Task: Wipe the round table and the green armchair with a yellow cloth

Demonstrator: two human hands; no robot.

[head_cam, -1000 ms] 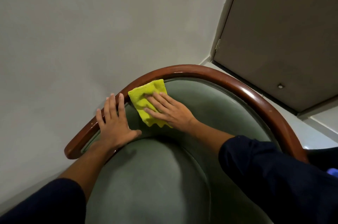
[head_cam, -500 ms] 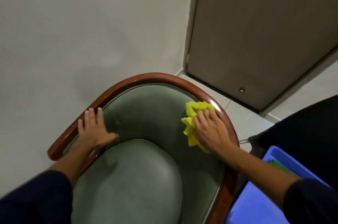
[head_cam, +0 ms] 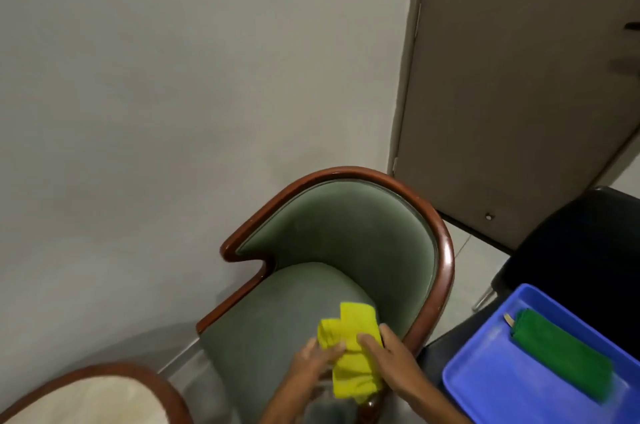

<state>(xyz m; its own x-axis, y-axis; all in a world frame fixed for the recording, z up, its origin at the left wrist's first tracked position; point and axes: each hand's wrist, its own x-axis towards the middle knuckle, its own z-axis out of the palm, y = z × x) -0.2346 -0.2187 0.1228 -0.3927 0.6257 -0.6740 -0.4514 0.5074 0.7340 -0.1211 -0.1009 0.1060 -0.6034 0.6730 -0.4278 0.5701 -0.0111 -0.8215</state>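
The green armchair [head_cam: 332, 233] with a curved brown wooden rim stands against the wall, seen from above. Over the front of its seat, both hands hold a crumpled yellow cloth [head_cam: 349, 354]. My left hand [head_cam: 317, 363] grips the cloth's left side and my right hand [head_cam: 389, 356] grips its right side. The round table [head_cam: 104, 399], pale-topped with a brown wooden rim, shows partly at the bottom left corner.
A blue tray [head_cam: 485, 385] at the bottom right holds a folded green cloth [head_cam: 561, 354]. A black chair [head_cam: 581, 236] stands at the right, behind it a closed door [head_cam: 519, 77]. A plain wall fills the left.
My view has pulled back and up. My right hand brought the cloth from the backrest's right side down to the seat front, and my left hand left the chair rim and took hold of the cloth.
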